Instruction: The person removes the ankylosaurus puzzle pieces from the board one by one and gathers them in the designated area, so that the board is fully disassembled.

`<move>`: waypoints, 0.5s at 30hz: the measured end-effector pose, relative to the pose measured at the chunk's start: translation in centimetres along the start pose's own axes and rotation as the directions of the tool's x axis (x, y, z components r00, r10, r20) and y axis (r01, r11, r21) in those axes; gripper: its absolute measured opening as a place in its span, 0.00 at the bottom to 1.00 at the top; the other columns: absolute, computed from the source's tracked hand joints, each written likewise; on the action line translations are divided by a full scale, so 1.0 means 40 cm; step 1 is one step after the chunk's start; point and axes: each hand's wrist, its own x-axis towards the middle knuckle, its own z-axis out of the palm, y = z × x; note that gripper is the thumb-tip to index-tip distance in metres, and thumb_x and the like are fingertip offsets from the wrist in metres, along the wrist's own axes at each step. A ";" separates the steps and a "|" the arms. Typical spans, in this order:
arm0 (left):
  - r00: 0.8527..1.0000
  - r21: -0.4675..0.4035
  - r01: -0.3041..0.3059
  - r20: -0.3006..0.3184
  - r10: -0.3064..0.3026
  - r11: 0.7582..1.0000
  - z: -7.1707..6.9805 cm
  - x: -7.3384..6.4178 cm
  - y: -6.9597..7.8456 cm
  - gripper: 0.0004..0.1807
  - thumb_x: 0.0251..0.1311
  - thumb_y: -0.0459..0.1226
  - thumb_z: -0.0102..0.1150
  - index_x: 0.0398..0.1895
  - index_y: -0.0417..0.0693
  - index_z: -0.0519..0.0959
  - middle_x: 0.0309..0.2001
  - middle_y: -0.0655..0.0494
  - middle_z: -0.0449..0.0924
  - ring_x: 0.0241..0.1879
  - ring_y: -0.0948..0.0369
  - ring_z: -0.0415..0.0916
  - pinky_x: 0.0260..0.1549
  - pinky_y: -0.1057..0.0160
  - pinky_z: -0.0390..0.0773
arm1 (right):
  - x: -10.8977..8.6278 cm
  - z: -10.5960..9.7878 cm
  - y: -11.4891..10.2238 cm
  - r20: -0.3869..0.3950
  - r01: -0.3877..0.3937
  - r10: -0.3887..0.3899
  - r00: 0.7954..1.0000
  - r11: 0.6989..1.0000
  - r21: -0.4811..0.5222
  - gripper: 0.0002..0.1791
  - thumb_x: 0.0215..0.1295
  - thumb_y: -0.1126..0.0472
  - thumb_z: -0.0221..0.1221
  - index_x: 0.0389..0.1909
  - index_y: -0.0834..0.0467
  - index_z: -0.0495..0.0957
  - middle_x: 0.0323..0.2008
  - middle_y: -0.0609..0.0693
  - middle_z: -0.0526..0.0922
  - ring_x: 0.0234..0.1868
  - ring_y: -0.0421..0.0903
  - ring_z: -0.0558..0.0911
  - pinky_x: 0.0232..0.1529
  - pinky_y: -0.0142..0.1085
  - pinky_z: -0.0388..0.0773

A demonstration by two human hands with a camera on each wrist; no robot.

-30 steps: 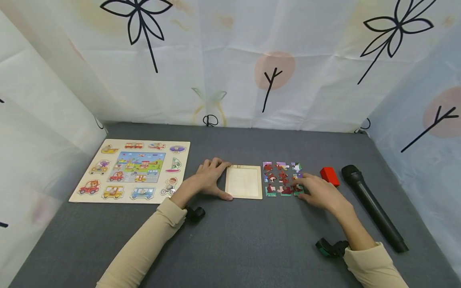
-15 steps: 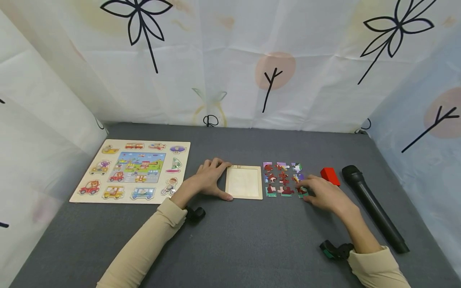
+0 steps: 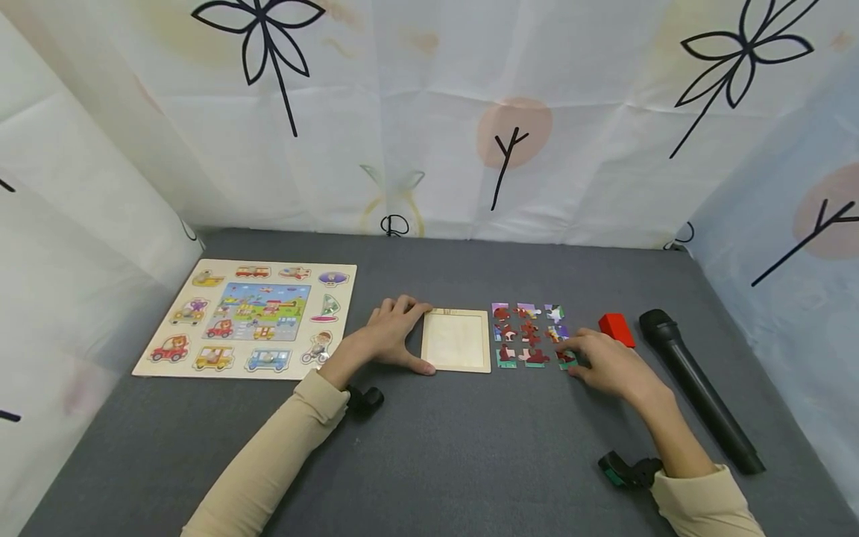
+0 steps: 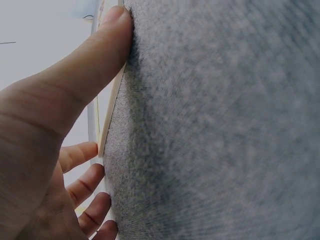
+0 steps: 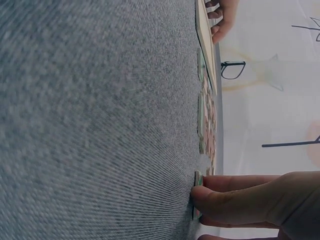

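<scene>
My left hand [image 3: 392, 335] holds a shallow wooden puzzle tray [image 3: 456, 341] by its left side, thumb at the near corner and index finger at the far one. In the left wrist view the thumb [image 4: 95, 60] lies against the tray's pale edge [image 4: 111, 110]. Just right of the tray, several jigsaw pieces [image 3: 529, 330] lie in spaced rows. My right hand [image 3: 611, 362] pinches the near-right puzzle piece [image 3: 566, 357], partly hidden by the fingers. The right wrist view has this puzzle piece [image 5: 197, 212] low at the cloth, under the thumb.
A wooden vehicle picture board [image 3: 332, 321] lies at the left. Beyond my right hand are a red block [image 3: 616, 329] and a black microphone [image 3: 701, 391]. Printed cloth walls [image 3: 429, 119] stand around the grey table [image 3: 456, 455].
My right hand has slid slightly right with the near-right puzzle piece, widening the gap to its neighbour. My left hand and the tray stay put.
</scene>
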 end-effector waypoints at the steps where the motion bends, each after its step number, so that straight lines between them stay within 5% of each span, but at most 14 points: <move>1: 1.000 -0.001 -0.001 0.000 0.001 1.000 0.000 0.000 0.000 0.60 0.46 0.65 0.75 0.80 0.55 0.57 0.74 0.43 0.59 0.68 0.42 0.59 0.66 0.41 0.63 | 0.000 0.001 0.000 -0.003 -0.003 0.003 1.000 1.000 -0.002 0.20 0.59 0.64 0.72 0.53 0.59 0.86 0.45 0.56 0.84 0.41 0.48 0.80 0.39 0.46 0.81; 5: 1.000 0.006 -0.014 -0.005 0.014 1.000 0.002 -0.001 -0.001 0.61 0.48 0.65 0.74 0.81 0.54 0.56 0.74 0.43 0.58 0.68 0.42 0.59 0.66 0.41 0.64 | -0.004 0.005 -0.002 -0.022 -0.011 0.011 1.000 1.000 -0.014 0.20 0.58 0.64 0.72 0.53 0.58 0.86 0.49 0.59 0.84 0.46 0.54 0.83 0.42 0.52 0.83; 10: 0.998 0.037 -0.045 -0.039 0.046 0.998 0.011 -0.011 -0.003 0.60 0.50 0.66 0.71 0.82 0.53 0.54 0.75 0.42 0.59 0.68 0.41 0.60 0.65 0.40 0.65 | -0.009 0.002 -0.008 -0.061 -0.030 0.028 0.998 0.999 -0.032 0.20 0.57 0.63 0.73 0.53 0.57 0.86 0.48 0.58 0.84 0.43 0.53 0.82 0.35 0.49 0.81; 15: 0.990 0.065 -0.075 -0.113 0.082 0.995 0.023 -0.019 -0.006 0.57 0.54 0.66 0.67 0.81 0.54 0.55 0.74 0.42 0.61 0.66 0.41 0.63 0.63 0.39 0.67 | 0.004 0.000 -0.038 -0.177 -0.009 -0.004 0.984 0.997 -0.075 0.21 0.64 0.55 0.69 0.56 0.58 0.84 0.50 0.60 0.84 0.45 0.57 0.82 0.41 0.52 0.81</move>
